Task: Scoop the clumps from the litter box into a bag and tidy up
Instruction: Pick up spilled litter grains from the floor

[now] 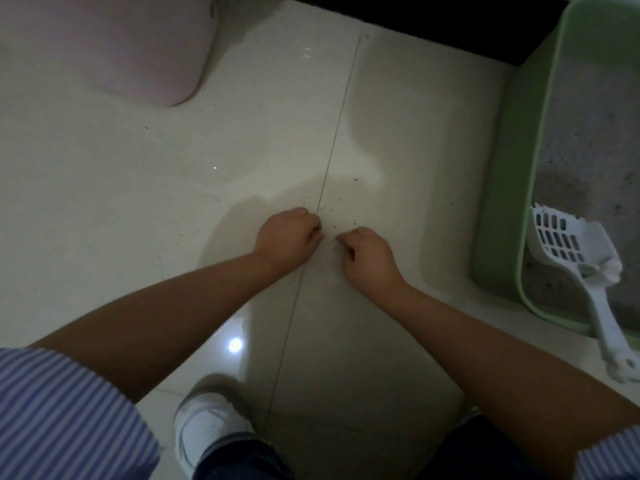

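Your left hand (289, 237) and right hand (367, 258) sit clenched on the tiled floor (138, 202) among scattered litter grains (332, 209); whether they pinch any, you cannot tell. One white scoop (571, 247) lies in the one green litter box (502, 202).

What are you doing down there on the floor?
A person is bent over the tiled floor, with the left hand and right hand down by scattered litter grains, fingers curled as if gathering them. The white scoop rests in the green litter box to the right. No bag is in view.
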A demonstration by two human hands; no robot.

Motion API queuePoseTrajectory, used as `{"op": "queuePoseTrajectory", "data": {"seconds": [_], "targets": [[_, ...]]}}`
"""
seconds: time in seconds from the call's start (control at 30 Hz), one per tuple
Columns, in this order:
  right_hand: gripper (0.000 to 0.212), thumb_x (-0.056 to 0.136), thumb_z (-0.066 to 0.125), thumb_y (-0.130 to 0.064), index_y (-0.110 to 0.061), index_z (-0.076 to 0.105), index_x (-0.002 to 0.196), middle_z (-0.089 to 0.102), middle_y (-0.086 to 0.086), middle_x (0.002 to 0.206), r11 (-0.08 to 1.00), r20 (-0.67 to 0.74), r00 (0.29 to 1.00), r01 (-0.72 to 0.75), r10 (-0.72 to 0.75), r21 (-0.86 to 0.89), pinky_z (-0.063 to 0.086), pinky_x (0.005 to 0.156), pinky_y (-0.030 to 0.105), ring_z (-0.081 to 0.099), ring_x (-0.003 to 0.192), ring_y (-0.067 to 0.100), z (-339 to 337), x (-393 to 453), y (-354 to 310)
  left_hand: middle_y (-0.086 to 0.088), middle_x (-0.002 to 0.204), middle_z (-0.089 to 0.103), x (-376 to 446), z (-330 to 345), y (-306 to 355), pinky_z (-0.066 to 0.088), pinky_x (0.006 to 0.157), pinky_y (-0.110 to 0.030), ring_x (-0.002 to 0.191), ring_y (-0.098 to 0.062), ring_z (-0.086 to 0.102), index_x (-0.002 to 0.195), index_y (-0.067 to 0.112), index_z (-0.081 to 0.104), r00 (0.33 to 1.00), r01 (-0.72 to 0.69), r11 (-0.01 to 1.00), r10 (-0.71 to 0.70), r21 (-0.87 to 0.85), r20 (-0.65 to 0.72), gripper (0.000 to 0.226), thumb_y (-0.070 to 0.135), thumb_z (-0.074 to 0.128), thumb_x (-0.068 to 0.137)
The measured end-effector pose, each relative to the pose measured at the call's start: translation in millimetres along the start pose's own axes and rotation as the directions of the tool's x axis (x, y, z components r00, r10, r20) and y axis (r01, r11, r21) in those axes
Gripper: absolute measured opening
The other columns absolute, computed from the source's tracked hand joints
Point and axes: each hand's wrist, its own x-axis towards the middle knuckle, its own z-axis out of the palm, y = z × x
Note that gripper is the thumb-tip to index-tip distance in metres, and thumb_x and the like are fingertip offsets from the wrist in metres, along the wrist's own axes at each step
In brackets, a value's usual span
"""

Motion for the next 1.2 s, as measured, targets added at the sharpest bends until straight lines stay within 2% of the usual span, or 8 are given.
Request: {"op": "queuePoseTrajectory", "data": {"seconds": [0.13,0.4,0.53,0.77,0.87,1.0,1.13,1.2], "targets": [[0.034,0.074,0.041,0.001,0.012,0.065,0.096,0.061,0.028,0.100,0.998,-0.144,0.989,0.030,-0.038,-0.056,0.046,0.082,0.035,0.058,0.096,0.039,-8,21,7,-0.023,0.088,0.063,-13,-4,-31,0.052,0.068,-0.036,0.080,-0.038,0.064,0.096,-0.003,0.067,0.984,-0.046,0.996,0.032,-0.071,-0.176,0.039,0.024,0.041,0.084],[0.027,0.083,0.042,0.009,0.008,0.061,0.102,0.051,0.019,0.118,0.959,0.113,0.982,0.174,-0.152,-0.224,0.036,0.091,0.029,0.047,0.110,0.029,8,14,-1,-0.019,0.074,0.063,-32,-1,-47,0.052,0.057,-0.034,0.061,-0.035,0.062,0.083,-0.003,0.068,0.988,-0.054,0.999,0.053,0.000,-0.143,0.039,0.021,0.040,0.072],[0.022,0.069,0.044,0.003,0.010,0.065,0.070,0.063,0.024,0.079,0.973,-0.018,0.977,0.208,-0.210,-0.099,0.053,0.067,0.031,0.063,0.073,0.037,1,27,-12,-0.020,0.080,0.064,-34,-2,-51,0.053,0.065,-0.035,0.067,-0.035,0.063,0.085,-0.003,0.068,0.987,-0.020,1.000,0.019,-0.009,-0.157,0.039,0.021,0.041,0.071],[0.025,0.088,0.050,-0.010,0.007,0.059,0.104,0.051,0.021,0.117,0.930,0.096,0.965,0.262,-0.245,-0.259,0.038,0.093,0.036,0.045,0.112,0.032,-2,62,-26,-0.021,0.089,0.065,-43,-1,-63,0.052,0.071,-0.039,0.077,-0.037,0.064,0.091,-0.001,0.065,0.990,0.007,1.000,-0.007,0.002,-0.139,0.036,0.023,0.042,0.076],[0.009,0.066,0.066,0.010,0.009,0.061,0.074,0.059,0.025,0.084,0.911,0.074,0.947,0.320,-0.311,-0.260,0.050,0.065,0.037,0.058,0.079,0.038,9,42,-20,-0.022,0.089,0.065,-41,0,-61,0.052,0.073,-0.042,0.079,-0.039,0.065,0.088,-0.003,0.068,0.988,0.042,0.998,-0.047,-0.038,-0.149,0.039,0.023,0.042,0.076],[0.029,0.038,0.084,0.005,0.000,0.058,0.050,0.058,0.014,0.057,0.868,0.170,0.921,0.387,-0.350,-0.312,0.044,0.041,0.019,0.058,0.049,0.028,13,11,-12,-0.023,0.091,0.065,-37,3,-46,0.052,0.073,-0.042,0.081,-0.040,0.064,0.091,-0.004,0.067,0.982,0.080,0.991,-0.097,-0.107,-0.159,0.041,0.024,0.042,0.074],[0.019,0.071,0.066,0.004,0.010,0.064,0.089,0.061,0.026,0.101,0.898,0.161,0.938,0.342,-0.308,-0.278,0.052,0.077,0.036,0.059,0.094,0.038,5,19,-30,-0.029,0.115,0.061,-34,4,-44,0.048,0.086,-0.051,0.105,-0.044,0.060,0.113,-0.011,0.059,0.982,0.164,0.986,-0.166,-0.022,-0.089,0.059,0.029,0.035,0.078],[0.036,0.087,0.046,0.000,0.011,0.049,0.121,0.043,0.023,0.135,0.916,0.095,0.952,0.307,-0.292,-0.257,0.034,0.106,0.037,0.040,0.126,0.035,4,41,-38,-0.031,0.124,0.055,-36,13,-48,0.043,0.093,-0.055,0.114,-0.046,0.055,0.121,-0.015,0.053,0.987,0.152,0.987,-0.148,0.055,-0.066,0.062,0.029,0.032,0.082]]}}
